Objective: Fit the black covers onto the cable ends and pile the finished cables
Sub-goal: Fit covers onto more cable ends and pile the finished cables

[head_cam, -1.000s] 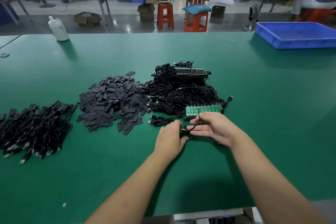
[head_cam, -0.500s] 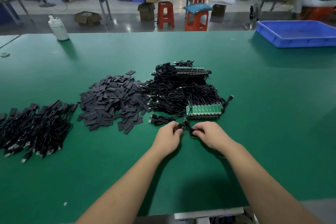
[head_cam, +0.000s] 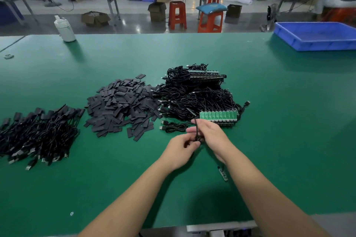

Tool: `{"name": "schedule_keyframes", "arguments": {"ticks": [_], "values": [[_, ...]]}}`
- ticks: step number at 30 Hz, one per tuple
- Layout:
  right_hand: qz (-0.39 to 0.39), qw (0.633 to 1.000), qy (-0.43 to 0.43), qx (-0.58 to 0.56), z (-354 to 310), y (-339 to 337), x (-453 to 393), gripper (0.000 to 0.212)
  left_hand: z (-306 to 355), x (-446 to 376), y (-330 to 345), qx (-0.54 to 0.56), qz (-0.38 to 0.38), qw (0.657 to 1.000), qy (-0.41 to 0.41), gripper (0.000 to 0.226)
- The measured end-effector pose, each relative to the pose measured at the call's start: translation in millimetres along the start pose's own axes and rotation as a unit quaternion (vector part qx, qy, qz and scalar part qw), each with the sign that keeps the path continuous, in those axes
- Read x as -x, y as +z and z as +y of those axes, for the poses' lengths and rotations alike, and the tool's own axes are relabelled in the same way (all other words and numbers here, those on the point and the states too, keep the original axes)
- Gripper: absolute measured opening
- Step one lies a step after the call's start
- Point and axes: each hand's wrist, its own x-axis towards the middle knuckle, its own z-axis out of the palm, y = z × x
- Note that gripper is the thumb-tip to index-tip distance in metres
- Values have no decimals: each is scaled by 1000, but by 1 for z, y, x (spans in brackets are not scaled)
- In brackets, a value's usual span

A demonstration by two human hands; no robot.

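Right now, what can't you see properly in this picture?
All in the head view:
- The cable where both hands meet: the left hand and right hand hide whether a cover is on its end.
- The finished pile: cut off by the left edge.
- The blue tray: cut off by the right edge.
- The small part by the right forearm: too small to identify.

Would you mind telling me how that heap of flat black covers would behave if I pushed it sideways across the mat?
The heap of black covers is loose flat pieces, so it would probably spread and shed strays rather than move as one. The pieces look thin and light, and would likely slide easily on the smooth green mat.
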Motion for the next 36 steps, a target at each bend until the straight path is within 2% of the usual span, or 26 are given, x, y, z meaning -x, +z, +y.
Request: {"name": "schedule_keyframes", "arguments": {"ticks": [3,5,8,10,12,15,18,23,29,32,36], "values": [[19,1000,-18,-1,2,14,0,21,0,5,-1,-103,-14,994,33,22],[32,999,-17,-14,5,16,-1,20,-4,6,-10,-184,10,981,58,33],[21,999,6,-46,8,19,-1,20,-22,2,-39,-221,141,964,38,47],[9,999,37,-28,12,22,0,23,-39,-4,-65,-234,239,942,-13,40],[-12,997,70,8,17,28,1,25,-58,-8,-91,-284,276,915,-79,23],[-28,994,93,43,23,36,3,29,-83,-10,-115,-338,257,888,-178,32],[-18,995,77,62,25,40,2,29,-95,-12,-123,-327,225,892,-217,32],[-37,994,73,78,31,38,-2,41,-95,-15,-125,-271,229,905,-234,23],[-65,991,57,98,39,34,-2,33,-93,-20,-132,-243,191,918,-249,22],[-78,991,68,80,40,34,-1,30,-91,-22,-135,-227,180,923,-254,22],[-91,991,92,39,39,35,-2,42,-89,-23,-134,-201,187,929,-248,19]]}}
